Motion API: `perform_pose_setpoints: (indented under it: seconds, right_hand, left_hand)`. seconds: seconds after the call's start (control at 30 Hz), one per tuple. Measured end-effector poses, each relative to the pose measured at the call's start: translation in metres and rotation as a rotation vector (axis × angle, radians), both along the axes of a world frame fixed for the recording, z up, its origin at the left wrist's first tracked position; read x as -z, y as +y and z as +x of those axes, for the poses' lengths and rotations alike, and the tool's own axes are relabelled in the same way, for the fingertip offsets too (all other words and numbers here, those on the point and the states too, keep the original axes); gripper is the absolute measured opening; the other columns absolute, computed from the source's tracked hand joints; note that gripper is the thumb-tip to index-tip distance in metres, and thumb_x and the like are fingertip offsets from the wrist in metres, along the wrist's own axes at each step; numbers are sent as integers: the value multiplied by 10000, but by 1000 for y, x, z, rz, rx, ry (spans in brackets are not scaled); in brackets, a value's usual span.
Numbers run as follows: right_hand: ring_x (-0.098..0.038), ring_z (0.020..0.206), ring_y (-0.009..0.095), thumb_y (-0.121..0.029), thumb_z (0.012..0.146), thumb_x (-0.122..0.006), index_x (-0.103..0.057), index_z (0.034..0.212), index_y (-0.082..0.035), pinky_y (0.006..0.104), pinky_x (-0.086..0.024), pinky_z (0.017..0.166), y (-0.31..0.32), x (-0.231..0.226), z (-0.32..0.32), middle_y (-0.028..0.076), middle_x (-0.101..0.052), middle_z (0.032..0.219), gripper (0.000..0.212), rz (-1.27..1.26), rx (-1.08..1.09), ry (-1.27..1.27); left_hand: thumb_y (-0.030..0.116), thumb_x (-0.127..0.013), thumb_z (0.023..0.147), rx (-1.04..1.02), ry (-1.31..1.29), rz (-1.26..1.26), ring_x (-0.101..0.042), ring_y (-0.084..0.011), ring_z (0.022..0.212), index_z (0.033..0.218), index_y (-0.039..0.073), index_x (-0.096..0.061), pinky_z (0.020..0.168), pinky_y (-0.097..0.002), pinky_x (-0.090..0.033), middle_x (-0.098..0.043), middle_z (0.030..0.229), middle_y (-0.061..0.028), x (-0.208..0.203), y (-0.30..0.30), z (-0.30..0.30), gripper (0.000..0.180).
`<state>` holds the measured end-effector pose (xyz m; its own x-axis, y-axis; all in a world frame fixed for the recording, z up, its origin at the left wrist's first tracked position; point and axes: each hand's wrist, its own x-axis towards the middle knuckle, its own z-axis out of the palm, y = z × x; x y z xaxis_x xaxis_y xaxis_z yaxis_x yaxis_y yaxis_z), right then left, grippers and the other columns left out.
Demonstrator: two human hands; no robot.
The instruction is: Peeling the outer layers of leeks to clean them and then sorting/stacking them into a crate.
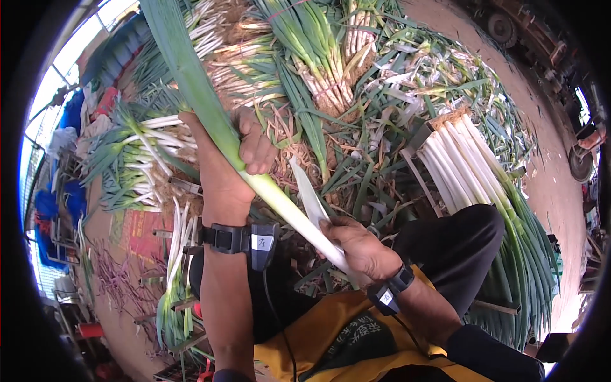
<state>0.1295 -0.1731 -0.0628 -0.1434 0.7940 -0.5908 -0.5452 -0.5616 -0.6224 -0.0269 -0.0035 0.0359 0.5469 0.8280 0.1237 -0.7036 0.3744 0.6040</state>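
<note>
A long green onion [286, 207] slants across the middle, its broad green leaves at the upper left and its white shank toward the lower right. My left hand [224, 181] wraps round it where green turns pale. At the white end my right hand [366, 251] is closed, thumb and fingers pinching a pale loose outer leaf [308, 194] that stands away from the shank. The root tip is partly hidden by that hand. Black straps with small boxes sit on both my wrists.
Trimmed green onions [468, 162] lie stacked on a metal stand at the right. Untrimmed ones [143, 156] are heaped at the left, and tied bundles [318, 63] lie at the far side. Peeled leaf scraps [445, 70] cover the ground beyond. My knee [474, 232] rises beside the stand.
</note>
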Motion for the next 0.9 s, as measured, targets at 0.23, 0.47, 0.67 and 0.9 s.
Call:
perform_pose_setpoints:
  seconds: [0.23,0.47,0.67,0.9]
  right_hand:
    - [-522,721,111,-141,993,-510,-573,998,-29,252,-434,653,1,39,0,15,-542,786,129,-69,147,270]
    - [-375,532,74,-207,981,-519,-579,821,-43,257,-318,492,-11,82,41,-48,-414,611,236,88,67,-474]
    - [-658,719,385,-326,944,-614,-670,899,33,419,-494,644,-38,187,115,216,-669,763,367,195,-29,-1457]
    - [-597,629,286,-245,882,-716,-663,944,2,369,-461,576,-34,188,140,128,-653,748,260,60,352,-1065]
  left_hand:
    - [652,-399,977,69,-97,164,-341,-90,371,936,72,-450,416,-244,-323,-402,520,25,0,-2,-13,584]
    - [613,-462,973,-41,-34,227,-362,-83,404,945,61,-452,435,-247,-316,-410,563,22,-4,5,-32,553]
    - [566,-541,959,-139,-125,240,-373,-90,471,1028,5,-451,509,-238,-335,-428,629,4,-9,12,-61,573]
    - [519,-520,991,-150,-100,277,-375,-95,481,1019,16,-436,520,-248,-340,-419,630,-3,-21,12,-82,511]
